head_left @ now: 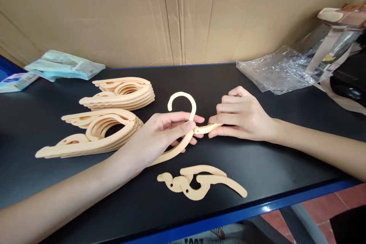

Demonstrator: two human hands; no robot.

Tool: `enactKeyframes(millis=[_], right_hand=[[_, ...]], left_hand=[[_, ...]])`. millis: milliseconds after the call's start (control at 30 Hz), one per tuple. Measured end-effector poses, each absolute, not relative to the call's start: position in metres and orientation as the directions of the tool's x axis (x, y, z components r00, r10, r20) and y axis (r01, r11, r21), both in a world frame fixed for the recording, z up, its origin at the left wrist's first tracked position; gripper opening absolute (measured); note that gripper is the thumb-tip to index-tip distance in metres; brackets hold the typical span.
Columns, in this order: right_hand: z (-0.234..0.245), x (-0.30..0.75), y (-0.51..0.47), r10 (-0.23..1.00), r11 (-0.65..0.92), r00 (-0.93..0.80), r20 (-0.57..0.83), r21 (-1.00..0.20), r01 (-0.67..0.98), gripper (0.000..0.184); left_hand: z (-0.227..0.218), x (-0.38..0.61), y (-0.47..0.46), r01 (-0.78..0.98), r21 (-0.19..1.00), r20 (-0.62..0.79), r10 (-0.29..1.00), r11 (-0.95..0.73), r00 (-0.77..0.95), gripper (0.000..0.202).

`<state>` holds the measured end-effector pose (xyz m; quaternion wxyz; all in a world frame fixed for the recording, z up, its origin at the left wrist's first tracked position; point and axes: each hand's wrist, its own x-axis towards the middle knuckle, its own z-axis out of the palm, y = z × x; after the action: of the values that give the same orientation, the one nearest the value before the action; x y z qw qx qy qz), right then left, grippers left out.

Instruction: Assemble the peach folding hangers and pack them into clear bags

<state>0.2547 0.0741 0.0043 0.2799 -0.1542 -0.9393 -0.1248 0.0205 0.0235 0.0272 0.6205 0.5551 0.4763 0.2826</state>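
A cream plastic folding hanger (193, 111) is held up over the table, its hook curving upward. My left hand (171, 129) pinches it at the joint just below the hook, thumb in front and fingers behind. One arm of the hanger reaches down to the left, partly behind my left wrist. My right hand (240, 116) grips the other, shorter-looking arm, whose far end is hidden in the fingers. On the table below lie loose cream hanger pieces (197, 192), overlapping one another.
Two stacks of folded cream hangers, a rear stack (143, 95) and a front stack (126, 137), sit at the left. Blue-white packets (65, 65) lie behind them. Clear plastic wrap (274, 70) and a strapped bottle (340, 38) are at the right. Cardboard (114, 15) stands along the black table's (274, 164) back.
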Motion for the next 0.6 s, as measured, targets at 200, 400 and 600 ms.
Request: enactKeyframes(millis=[200,400,600], right_hand=[[0.0041,0.2536,0.0742,0.231,0.923,-0.795,0.561,0.133,0.362,0.034],[0.0030,0.2508,0.0731,0.239,0.942,-0.835,0.495,0.091,0.323,0.032],[0.0013,0.2479,0.0674,0.379,0.925,-0.806,0.454,-0.160,0.345,0.037]], left_hand=[[0.0266,0.0229,0.0223,0.162,0.964,-0.259,0.886,0.211,0.384,0.017],[0.0239,0.0257,0.0237,0.185,0.965,-0.243,0.900,0.186,0.363,0.021],[0.0184,0.0276,0.0227,0.287,0.944,-0.263,0.895,0.161,0.361,0.044]])
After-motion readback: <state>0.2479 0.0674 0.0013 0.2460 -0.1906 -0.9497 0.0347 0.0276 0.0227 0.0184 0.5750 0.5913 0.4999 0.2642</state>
